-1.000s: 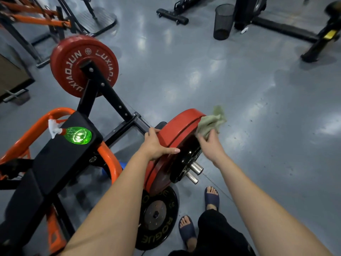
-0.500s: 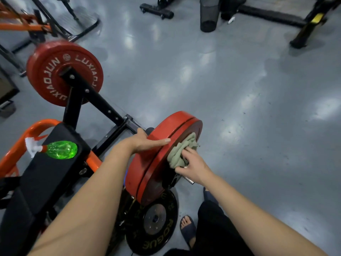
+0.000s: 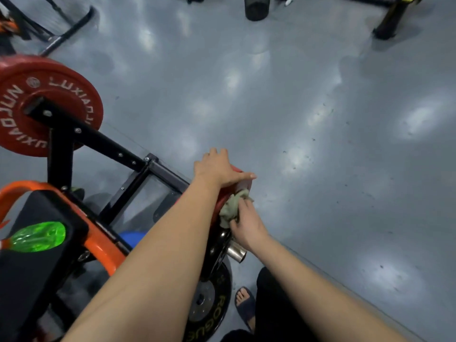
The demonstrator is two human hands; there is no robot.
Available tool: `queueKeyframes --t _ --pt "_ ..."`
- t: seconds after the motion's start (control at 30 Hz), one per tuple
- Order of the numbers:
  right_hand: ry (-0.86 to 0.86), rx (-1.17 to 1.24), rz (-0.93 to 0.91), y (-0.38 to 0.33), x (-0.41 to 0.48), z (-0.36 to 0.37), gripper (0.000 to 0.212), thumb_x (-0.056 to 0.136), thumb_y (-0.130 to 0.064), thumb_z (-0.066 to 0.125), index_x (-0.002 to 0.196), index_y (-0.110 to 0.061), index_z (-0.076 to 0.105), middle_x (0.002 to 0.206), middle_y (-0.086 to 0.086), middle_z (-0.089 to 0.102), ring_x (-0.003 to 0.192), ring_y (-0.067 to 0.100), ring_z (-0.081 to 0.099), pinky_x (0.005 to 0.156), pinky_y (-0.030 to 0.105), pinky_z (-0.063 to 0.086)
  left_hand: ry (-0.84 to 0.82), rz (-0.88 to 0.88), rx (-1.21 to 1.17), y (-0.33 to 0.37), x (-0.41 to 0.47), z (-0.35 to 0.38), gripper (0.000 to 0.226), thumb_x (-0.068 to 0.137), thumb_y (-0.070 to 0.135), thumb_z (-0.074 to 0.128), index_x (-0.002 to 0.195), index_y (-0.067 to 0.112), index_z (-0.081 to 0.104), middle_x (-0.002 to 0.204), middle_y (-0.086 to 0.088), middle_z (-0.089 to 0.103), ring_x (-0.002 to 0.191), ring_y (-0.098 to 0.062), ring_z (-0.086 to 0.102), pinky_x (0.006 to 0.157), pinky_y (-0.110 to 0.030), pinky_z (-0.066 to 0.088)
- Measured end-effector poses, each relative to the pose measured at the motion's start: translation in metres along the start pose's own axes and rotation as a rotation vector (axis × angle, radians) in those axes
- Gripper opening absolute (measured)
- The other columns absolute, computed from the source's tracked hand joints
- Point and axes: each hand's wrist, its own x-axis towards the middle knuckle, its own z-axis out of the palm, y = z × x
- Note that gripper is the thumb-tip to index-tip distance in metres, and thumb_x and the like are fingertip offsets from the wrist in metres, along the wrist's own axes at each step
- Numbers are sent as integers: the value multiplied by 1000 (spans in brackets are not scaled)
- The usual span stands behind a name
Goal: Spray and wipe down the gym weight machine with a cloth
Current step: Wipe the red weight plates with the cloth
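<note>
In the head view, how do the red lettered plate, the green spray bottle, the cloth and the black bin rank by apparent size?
1. red lettered plate
2. green spray bottle
3. cloth and black bin look alike; the bin is far and cut off, so unranked.

Only 1 camera watches here, worn on the person's head and tilted steeply forward and down over the grey floor [image 3: 320, 144], its wide lens bowing the edges. It sits close: both arms [image 3: 160, 255] fill the lower frame, reaching out to the nearer red plate [image 3: 243, 185] just below centre.
</note>
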Motion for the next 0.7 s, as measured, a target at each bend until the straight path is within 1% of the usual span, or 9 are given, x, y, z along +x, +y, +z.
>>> queueKeyframes --t 0.1,0.17,0.23,0.33,0.4,0.47,0.5,0.6,0.7 --pt "-21 101 127 11 26 -8 35 87 -6 55 122 -6 52 114 10 58 102 26 57 80 28 43 -177 0 5 0 16 5 133 54 94 67 157 20 29 152 -13 44 139 -35 45 112 -48 38" --pt "-21 156 280 23 50 -21 44 90 -10 55 134 -10 52 114 8 67 103 27 63 78 25 44 -170 5 47 -2 17 9 130 57 96 63 157 19 30 151 -13 46 137 -35 48 110 -46 39" --pt "-22 188 374 30 68 -30 42 92 -13 54 134 -14 55 118 13 68 107 32 64 75 27 45 -138 7 80 -3 14 11 121 61 96 59 151 18 37 146 -13 49 133 -37 51 107 -46 41" --pt "7 224 293 12 61 -33 29 88 -10 56 116 -17 58 104 8 69 95 26 66 64 26 44 -123 5 88 -1 10 13 116 71 92 55 150 10 36 146 -17 48 134 -38 49 107 -45 40" --pt "42 304 212 -1 37 -28 20 85 -12 60 103 -21 57 92 -1 69 86 17 67 69 30 51 -139 8 63 -4 10 10 121 77 88 53 157 2 21 151 -21 43 138 -39 46 110 -44 38" --pt "50 362 139 -8 15 -22 18 83 -16 64 99 -21 58 89 -3 68 84 12 66 74 32 55 -164 19 62 -5 11 7 123 81 85 51 160 0 10 156 -22 37 141 -39 42 112 -44 36" --pt "65 361 118 -8 11 -19 18 82 -17 65 99 -21 58 89 -3 68 83 11 65 74 33 56 -179 15 63 -6 11 7 123 82 85 51 160 -1 9 157 -22 35 142 -39 40 113 -44 35" --pt "156 335 92 -4 20 -20 23 79 -16 66 100 -22 57 91 -2 64 80 12 62 71 30 52 -186 -13 61 -4 11 5 115 83 82 53 154 -3 24 152 -21 43 139 -36 44 110 -42 38" --pt "115 216 -20 2 30 -20 35 82 -11 63 115 -17 57 102 1 57 86 11 55 70 23 42 -172 -25 63 0 7 1 102 83 77 60 144 -1 39 143 -18 52 132 -36 52 102 -39 42"
